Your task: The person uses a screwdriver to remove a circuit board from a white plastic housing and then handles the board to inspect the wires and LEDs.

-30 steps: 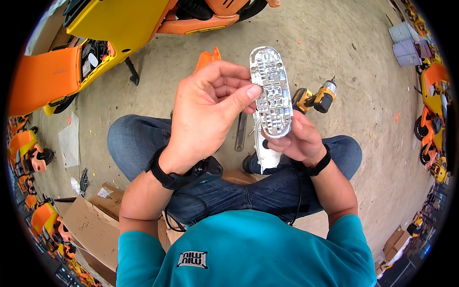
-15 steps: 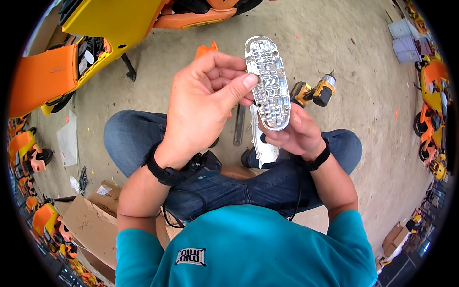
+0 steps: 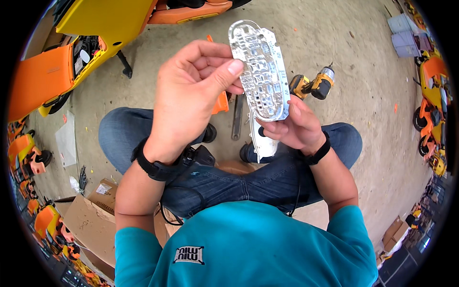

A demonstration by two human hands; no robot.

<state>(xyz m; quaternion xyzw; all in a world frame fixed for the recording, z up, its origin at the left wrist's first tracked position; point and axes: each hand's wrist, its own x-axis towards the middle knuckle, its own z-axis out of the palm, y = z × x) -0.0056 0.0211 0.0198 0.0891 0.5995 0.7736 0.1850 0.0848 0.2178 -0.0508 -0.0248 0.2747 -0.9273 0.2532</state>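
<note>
I grip an oblong silver reflector panel (image 3: 258, 69), with a clear oval rim and a pale plate along its right side, in both hands. My left hand (image 3: 189, 93) pinches its upper left edge with thumb and fingers. My right hand (image 3: 299, 129) holds its bottom end from the right. Below it a white elongated housing (image 3: 263, 148) with a dark round spot shows between my legs. Behind my hands an orange plastic part (image 3: 221, 103) lies beside a long wrench (image 3: 236, 126). A yellow-and-black drill (image 3: 320, 83) rests on the floor, right of the panel.
A yellow and orange scooter (image 3: 86, 19) stands at upper left on the concrete floor (image 3: 373, 143). More scooters (image 3: 428, 119) line the right and left rims. Cardboard (image 3: 81, 220) lies at lower left by a plastic sheet (image 3: 66, 136). Pale bins (image 3: 404, 36) stand at upper right.
The panel and both hands have moved up and left. The panel now leans more to the left, and a pale plate shows along its right edge.
</note>
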